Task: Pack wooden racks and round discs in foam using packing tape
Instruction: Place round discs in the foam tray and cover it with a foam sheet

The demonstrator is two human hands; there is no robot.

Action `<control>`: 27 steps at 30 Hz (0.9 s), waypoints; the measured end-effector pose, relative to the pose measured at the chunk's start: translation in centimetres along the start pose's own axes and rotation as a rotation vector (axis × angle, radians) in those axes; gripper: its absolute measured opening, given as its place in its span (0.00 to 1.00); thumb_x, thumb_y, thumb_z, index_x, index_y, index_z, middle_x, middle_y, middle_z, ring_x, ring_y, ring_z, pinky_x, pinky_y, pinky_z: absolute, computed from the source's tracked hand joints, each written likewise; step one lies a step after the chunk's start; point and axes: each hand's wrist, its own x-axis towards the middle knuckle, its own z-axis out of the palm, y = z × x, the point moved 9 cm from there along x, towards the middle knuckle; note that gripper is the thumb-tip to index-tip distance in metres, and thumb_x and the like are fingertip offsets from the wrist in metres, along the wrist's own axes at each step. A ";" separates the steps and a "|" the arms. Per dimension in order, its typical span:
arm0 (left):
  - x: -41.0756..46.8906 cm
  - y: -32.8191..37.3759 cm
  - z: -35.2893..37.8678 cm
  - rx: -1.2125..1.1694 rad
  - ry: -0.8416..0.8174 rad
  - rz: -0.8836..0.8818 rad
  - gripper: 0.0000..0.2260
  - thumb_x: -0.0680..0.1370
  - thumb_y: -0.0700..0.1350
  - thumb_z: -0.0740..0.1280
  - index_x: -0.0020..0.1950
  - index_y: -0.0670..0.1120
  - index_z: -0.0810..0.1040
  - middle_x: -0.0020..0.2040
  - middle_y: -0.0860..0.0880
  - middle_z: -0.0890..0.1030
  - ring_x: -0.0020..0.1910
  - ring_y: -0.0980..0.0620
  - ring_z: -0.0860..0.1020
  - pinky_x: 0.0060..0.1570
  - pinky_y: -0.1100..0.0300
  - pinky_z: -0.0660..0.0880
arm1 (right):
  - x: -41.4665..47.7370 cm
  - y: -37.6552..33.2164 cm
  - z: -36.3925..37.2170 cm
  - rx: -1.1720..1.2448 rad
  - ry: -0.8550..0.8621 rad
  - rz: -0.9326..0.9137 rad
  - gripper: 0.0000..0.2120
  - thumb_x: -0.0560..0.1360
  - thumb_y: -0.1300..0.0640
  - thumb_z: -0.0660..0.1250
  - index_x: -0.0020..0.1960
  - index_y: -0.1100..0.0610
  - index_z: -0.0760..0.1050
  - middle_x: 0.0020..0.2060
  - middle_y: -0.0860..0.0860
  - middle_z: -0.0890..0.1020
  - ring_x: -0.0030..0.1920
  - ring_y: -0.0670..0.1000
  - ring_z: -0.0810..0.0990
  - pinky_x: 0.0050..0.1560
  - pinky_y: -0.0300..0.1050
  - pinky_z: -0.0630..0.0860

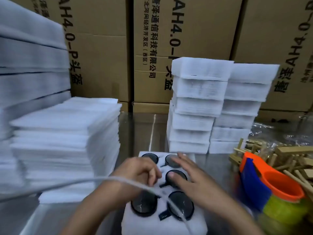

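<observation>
— What's around it?

— Brown cardboard boxes (199, 31) with black print stand behind a shiny metal surface (145, 129). The foam block (128, 221) lies at the middle of the surface's near edge.

— How does it look?

— White and thick, with round pockets in two columns. Dark, glossy round discs (144, 205) sit in five of them; the middle pocket on the left is hidden. A small dark label lies between the two nearest discs.

— And the hands?

— The left grip (140, 172) is curled over that hidden pocket; I can't tell whether it pinches anything. The right grip (194, 177) is released, fingers straight over the far right disc, thumb touching the middle right one.

— The rest?

— Wooden racks (288, 158) are heaped at the right edge, with an orange-and-blue tape dispenser (254, 180) holding a yellow-green roll just in front. Foam sheets (64, 133) are stacked along the left edge, and more foam blocks toward the far edge.
</observation>
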 end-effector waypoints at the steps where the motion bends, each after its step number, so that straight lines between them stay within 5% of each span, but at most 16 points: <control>1: 1.2 -0.7 0.0 0.013 0.063 -0.016 0.16 0.64 0.34 0.58 0.22 0.53 0.72 0.39 0.58 0.80 0.42 0.64 0.78 0.44 0.68 0.70 | 0.9 0.0 0.9 -0.068 -0.047 0.004 0.23 0.77 0.41 0.59 0.71 0.40 0.63 0.75 0.39 0.55 0.73 0.36 0.48 0.66 0.27 0.45; 3: 3.0 -2.1 0.2 0.063 0.144 -0.053 0.21 0.69 0.31 0.61 0.25 0.56 0.72 0.43 0.58 0.78 0.46 0.63 0.76 0.49 0.66 0.67 | 2.1 0.4 2.5 -0.248 -0.120 -0.005 0.23 0.79 0.43 0.57 0.73 0.46 0.62 0.75 0.43 0.57 0.73 0.39 0.50 0.71 0.39 0.47; 6: 4.7 -4.1 2.6 0.184 0.080 -0.072 0.08 0.79 0.46 0.63 0.56 0.55 0.76 0.66 0.55 0.71 0.68 0.58 0.67 0.64 0.67 0.58 | 2.5 1.2 3.3 -0.295 -0.145 0.007 0.23 0.79 0.44 0.56 0.73 0.45 0.61 0.75 0.43 0.56 0.74 0.40 0.47 0.75 0.50 0.45; 9: 5.1 -7.0 5.0 0.359 -0.084 -0.151 0.24 0.79 0.60 0.53 0.75 0.56 0.59 0.77 0.56 0.57 0.75 0.59 0.51 0.68 0.65 0.43 | 2.5 2.0 3.2 -0.256 -0.114 0.023 0.25 0.78 0.43 0.57 0.75 0.42 0.58 0.76 0.39 0.53 0.75 0.41 0.43 0.76 0.50 0.43; 15: 6.0 -7.9 5.1 0.396 -0.112 -0.189 0.24 0.80 0.61 0.48 0.76 0.57 0.56 0.77 0.56 0.53 0.76 0.59 0.49 0.71 0.61 0.42 | 3.0 1.7 2.3 -0.045 -0.040 -0.026 0.22 0.77 0.50 0.65 0.70 0.44 0.68 0.70 0.35 0.62 0.74 0.40 0.50 0.75 0.48 0.46; 18: 6.4 -7.8 4.9 0.402 -0.091 -0.185 0.24 0.80 0.61 0.50 0.75 0.57 0.58 0.77 0.55 0.55 0.76 0.56 0.51 0.72 0.58 0.44 | 3.3 1.7 1.9 0.129 -0.023 -0.047 0.17 0.74 0.55 0.70 0.60 0.42 0.75 0.69 0.38 0.67 0.73 0.39 0.53 0.69 0.35 0.51; 21: 6.8 -7.5 4.5 0.395 -0.068 -0.180 0.24 0.80 0.60 0.52 0.75 0.56 0.60 0.77 0.53 0.58 0.76 0.55 0.53 0.72 0.58 0.46 | 3.5 2.2 1.7 0.214 -0.018 -0.037 0.16 0.72 0.58 0.72 0.55 0.42 0.77 0.68 0.41 0.70 0.73 0.38 0.54 0.65 0.32 0.52; 27: 6.7 -6.9 3.8 0.366 -0.021 -0.165 0.23 0.79 0.58 0.59 0.73 0.54 0.65 0.75 0.51 0.63 0.74 0.53 0.58 0.70 0.59 0.51 | 3.7 2.6 2.1 0.225 -0.035 -0.018 0.18 0.70 0.58 0.73 0.58 0.46 0.77 0.64 0.39 0.71 0.72 0.37 0.56 0.65 0.33 0.52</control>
